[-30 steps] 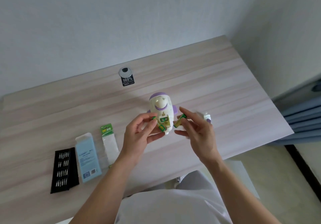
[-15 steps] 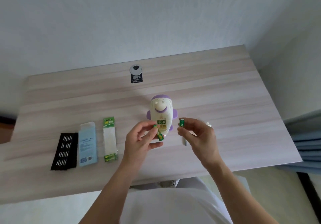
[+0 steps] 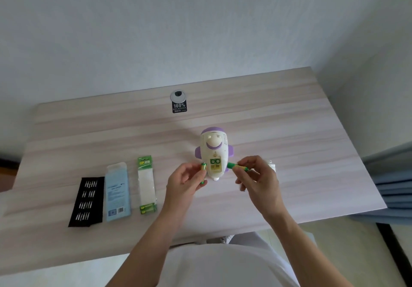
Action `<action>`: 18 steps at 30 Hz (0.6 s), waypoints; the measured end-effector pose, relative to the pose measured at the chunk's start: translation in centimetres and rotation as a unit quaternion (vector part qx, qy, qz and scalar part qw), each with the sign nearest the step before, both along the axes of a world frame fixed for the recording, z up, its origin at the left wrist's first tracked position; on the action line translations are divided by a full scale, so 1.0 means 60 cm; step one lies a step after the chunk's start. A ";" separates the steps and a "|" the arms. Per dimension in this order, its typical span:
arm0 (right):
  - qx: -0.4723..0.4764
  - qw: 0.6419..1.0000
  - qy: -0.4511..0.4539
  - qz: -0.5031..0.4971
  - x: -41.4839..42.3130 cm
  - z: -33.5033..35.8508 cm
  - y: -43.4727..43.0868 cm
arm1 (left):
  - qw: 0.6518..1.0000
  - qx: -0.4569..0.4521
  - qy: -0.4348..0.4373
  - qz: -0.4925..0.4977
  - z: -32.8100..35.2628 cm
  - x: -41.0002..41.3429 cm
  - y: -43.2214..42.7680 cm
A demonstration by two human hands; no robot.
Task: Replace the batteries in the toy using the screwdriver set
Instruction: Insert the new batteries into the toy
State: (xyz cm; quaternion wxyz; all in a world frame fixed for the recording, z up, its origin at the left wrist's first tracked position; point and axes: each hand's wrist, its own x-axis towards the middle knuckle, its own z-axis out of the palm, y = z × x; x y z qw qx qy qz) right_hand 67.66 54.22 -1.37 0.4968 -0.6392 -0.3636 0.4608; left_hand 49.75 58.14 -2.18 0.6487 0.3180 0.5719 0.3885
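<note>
Toy [image 3: 214, 150] sits mid-table [image 3: 289, 130] with its battery bay [image 3: 215, 164] open toward you, the cell swap under way. From your left, the bit tray [image 3: 87, 201], blue case [image 3: 117, 192] and battery pack [image 3: 146, 184] lie well clear. Your left hand [image 3: 185, 181] pinches a green battery [image 3: 203, 171] beside the bay and your right hand [image 3: 256, 176] grips a second battery [image 3: 237, 166]. Next, line each up by polarity and press it home; the white piece [image 3: 272, 166] behind your right hand is possibly the cover.

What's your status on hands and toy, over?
Left hand pinches green battery, right hand pinches second battery. Toy on desk, battery compartment open. Nothing blocks it.
</note>
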 end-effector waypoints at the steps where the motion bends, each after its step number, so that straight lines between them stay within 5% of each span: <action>1: -0.002 1.000 -0.005 -0.001 -0.003 0.002 -0.002 | 0.999 -0.018 -0.030 0.005 -0.001 0.000 0.001; 5: -0.009 1.000 -0.020 -0.016 -0.013 0.004 -0.008 | 0.987 -0.107 -0.120 0.025 0.004 -0.003 0.001; 18: -0.006 0.999 -0.017 -0.028 -0.027 -0.012 -0.012 | 0.995 0.045 0.065 -0.055 -0.015 -0.018 0.022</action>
